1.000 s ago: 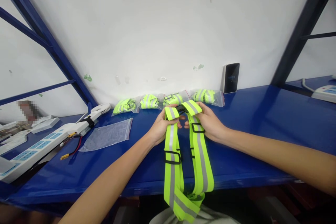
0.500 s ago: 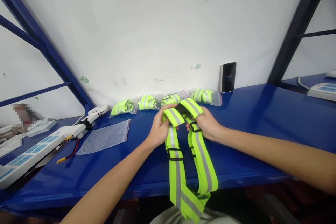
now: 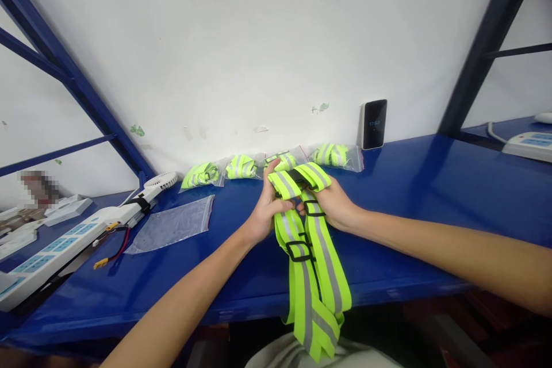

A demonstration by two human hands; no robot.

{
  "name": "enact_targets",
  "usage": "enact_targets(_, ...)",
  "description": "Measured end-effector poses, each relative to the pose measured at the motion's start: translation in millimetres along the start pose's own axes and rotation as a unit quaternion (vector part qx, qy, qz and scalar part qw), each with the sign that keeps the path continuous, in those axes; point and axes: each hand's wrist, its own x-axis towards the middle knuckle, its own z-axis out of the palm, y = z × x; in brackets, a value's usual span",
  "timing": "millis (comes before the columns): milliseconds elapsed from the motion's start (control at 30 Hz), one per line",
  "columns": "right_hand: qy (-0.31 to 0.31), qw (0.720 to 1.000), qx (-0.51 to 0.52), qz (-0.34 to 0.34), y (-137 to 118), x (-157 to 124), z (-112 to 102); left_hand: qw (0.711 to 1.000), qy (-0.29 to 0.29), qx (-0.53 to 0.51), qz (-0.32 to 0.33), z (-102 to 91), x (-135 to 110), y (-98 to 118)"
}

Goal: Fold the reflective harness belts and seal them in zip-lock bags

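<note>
On my feed, the only writing is the small glowing digits on the dark screen of a standing device at the far end of the blue counter, and they are too small for me to read reliably. The markings on the power strip at the left are also unreadable.

My left hand and right hand grip the top of a neon-yellow reflective harness with grey stripes, holding it over the near edge of the counter. The fingers of my left hand are closed around one strap, and those of my right hand are curled around the other, so both are clamped on the webbing. The fingertips of the two hands nearly meet. The straps hang toward me, and a black plastic buckle sits below my hands.

Beyond them, four zip bags of folded reflective webbing line the wall. To the left lie a clear zip bag, a white fan and red-and-black wires with a yellow connector.
</note>
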Motion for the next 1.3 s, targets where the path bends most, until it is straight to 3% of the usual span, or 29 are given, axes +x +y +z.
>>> enact_targets(167, -0.031, 0.999, -0.028, -0.015, 0.7, -1.5, -2.9, 0.998, 0.049, 0.036, -0.027, -10.5, 4.0, -5.3)
enact_targets(233, -0.023, 0.995, -0.08, -0.052, 1.2, -0.6, -6.2, 0.996, 0.072, 0.049, -0.035, -15.3, 6.6, -7.2)
enact_targets(400, 0.007, 0.944, -0.243, -0.222, -0.1, 5.6, -16.5, 0.994, 0.094, 0.042, -0.026, -17.6, 9.9, -6.7)
enact_targets(500, -0.014, 0.922, -0.288, -0.257, -2.1, 6.7, -21.7, 0.994, 0.105, 0.026, -0.023, -17.1, 11.0, -5.9)
enact_targets(600, -0.038, 0.92, -0.31, -0.239, -5.9, 3.2, -22.9, 0.994, 0.102, 0.023, -0.012, -19.5, 12.1, -5.3)
enact_targets(833, -0.122, 0.965, -0.194, -0.13, -20.0, -11.8, -11.2, 0.991, 0.11, 0.066, 0.023, -29.5, 14.2, -5.5)
enact_targets(1033, -0.067, 0.996, -0.06, -0.01, -8.2, 1.4, -14.3, 0.98, 0.133, 0.126, 0.083, -32.0, 16.4, -8.8)
enact_targets(1133, -0.094, 0.995, -0.014, 0.036, -4.4, 7.3, -15.1, 0.974, 0.153, 0.139, 0.093, -33.6, 17.0, -10.1)
enact_targets(1300, -0.111, 0.993, -0.005, 0.047, -13.7, 5.6, -12.3, 0.968, 0.174, 0.155, 0.097, -37.6, 17.3, -9.8)
